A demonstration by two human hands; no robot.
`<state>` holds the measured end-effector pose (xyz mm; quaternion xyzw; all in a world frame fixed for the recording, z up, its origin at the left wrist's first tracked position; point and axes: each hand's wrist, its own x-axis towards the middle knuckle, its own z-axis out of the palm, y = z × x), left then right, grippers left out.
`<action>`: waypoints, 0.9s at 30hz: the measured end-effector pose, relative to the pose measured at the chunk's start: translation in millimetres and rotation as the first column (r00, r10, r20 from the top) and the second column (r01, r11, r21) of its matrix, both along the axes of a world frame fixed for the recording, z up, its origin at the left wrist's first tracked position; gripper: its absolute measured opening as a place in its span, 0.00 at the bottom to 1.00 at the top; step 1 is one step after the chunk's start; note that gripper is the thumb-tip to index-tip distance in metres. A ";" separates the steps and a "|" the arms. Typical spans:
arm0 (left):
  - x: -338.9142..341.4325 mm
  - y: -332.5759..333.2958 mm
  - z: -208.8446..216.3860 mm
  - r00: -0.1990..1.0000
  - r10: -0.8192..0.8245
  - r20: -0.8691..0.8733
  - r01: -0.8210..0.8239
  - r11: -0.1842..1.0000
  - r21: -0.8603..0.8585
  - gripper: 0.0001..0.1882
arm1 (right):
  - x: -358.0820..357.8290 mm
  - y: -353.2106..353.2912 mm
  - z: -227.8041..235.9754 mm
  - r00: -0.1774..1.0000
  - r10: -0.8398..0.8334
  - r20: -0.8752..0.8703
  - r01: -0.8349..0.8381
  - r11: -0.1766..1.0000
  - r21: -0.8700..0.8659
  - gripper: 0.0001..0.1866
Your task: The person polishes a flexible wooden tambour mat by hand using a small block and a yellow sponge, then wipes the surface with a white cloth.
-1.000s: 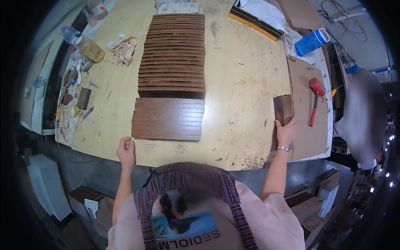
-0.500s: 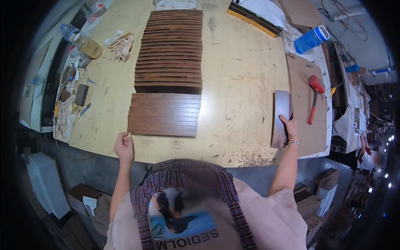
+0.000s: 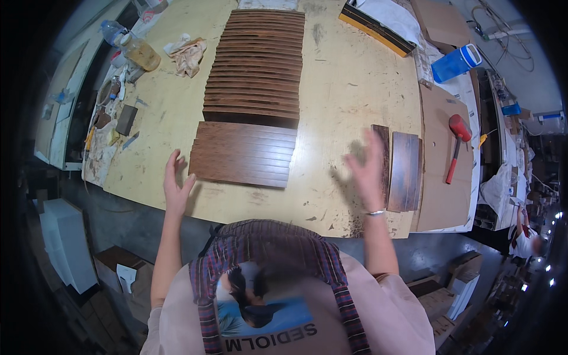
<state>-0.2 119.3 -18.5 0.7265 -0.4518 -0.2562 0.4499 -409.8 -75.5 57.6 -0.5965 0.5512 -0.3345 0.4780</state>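
Spotty yellow wood makes up the big table (image 3: 337,83) I see from far off. Near its front edge is a flat row of brown strips (image 3: 242,155), and behind it a long stack of brown strips (image 3: 254,68) runs back. My left hand (image 3: 177,188) has its thumb and fingers apart, just beside the flat row's left side; I can't tell if it touches. My right hand (image 3: 368,171) is blurry, fingers spread, with nothing in it that I can see. It is by a dark strip (image 3: 382,168), with more brown pieces (image 3: 404,171) just right of that. I think this step is sorting and lining up strips. I'd say the next move calls for a soft grip and keeping the uneven ends neat.
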 end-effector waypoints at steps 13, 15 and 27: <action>6.2 -71.9 -10.0 0.844 -0.162 -0.511 0.172 0.985 -0.028 0.41 | 129.6 37.6 -90.4 0.948 0.120 0.293 -0.141 0.989 0.049 0.46; -1.8 -54.6 -8.1 0.862 -0.153 -0.483 0.180 0.984 0.010 0.41 | 125.8 49.6 -89.5 0.957 0.081 0.279 -0.105 0.992 0.072 0.45; 19.0 -87.9 -0.7 0.870 -0.159 -0.466 0.281 0.938 0.204 0.38 | 143.6 21.0 -97.2 0.990 0.015 0.137 -0.027 0.996 0.089 0.39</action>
